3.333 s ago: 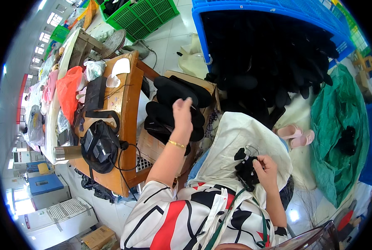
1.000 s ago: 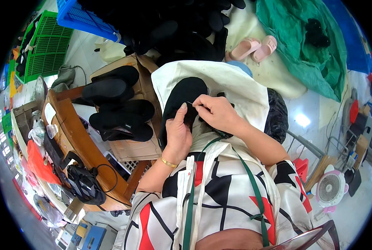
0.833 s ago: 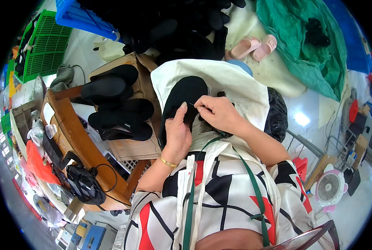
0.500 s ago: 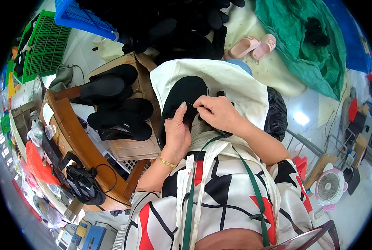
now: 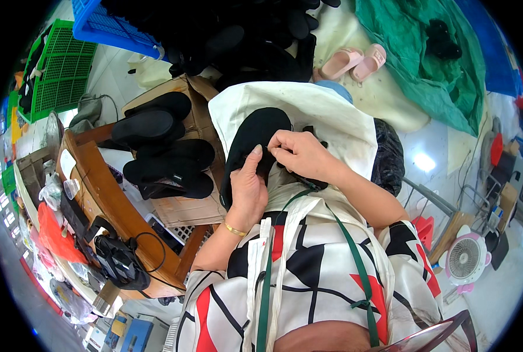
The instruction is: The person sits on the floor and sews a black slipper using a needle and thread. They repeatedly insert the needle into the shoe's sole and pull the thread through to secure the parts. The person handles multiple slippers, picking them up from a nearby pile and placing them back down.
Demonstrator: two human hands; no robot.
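A black cloth shoe (image 5: 262, 122) lies tilted over my lap on a white apron (image 5: 332, 111). My left hand (image 5: 247, 188) grips its near part, the thumb laid along the upper and the other fingers hidden beneath. A gold bracelet (image 5: 235, 230) circles that wrist. Against the shoe's right side, my right hand (image 5: 301, 155) is closed in a pinch; whatever sits between those fingertips is too small or hidden to tell. Several black shoes (image 5: 167, 167) rest to the left on a cardboard box (image 5: 182, 210).
Left of me stands a wooden table (image 5: 91, 170) with a black bag (image 5: 118, 255) at its edge. Ahead lies a dark heap of shoes (image 5: 232, 44) beside a blue crate (image 5: 112, 26). Pink slippers (image 5: 355, 61), a green sheet (image 5: 414, 64) and a fan (image 5: 467, 255) are to the right.
My right hand has shifted slightly left, closer against the shoe. A thin light line seen earlier by its fingertips no longer shows. My left hand keeps its hold.
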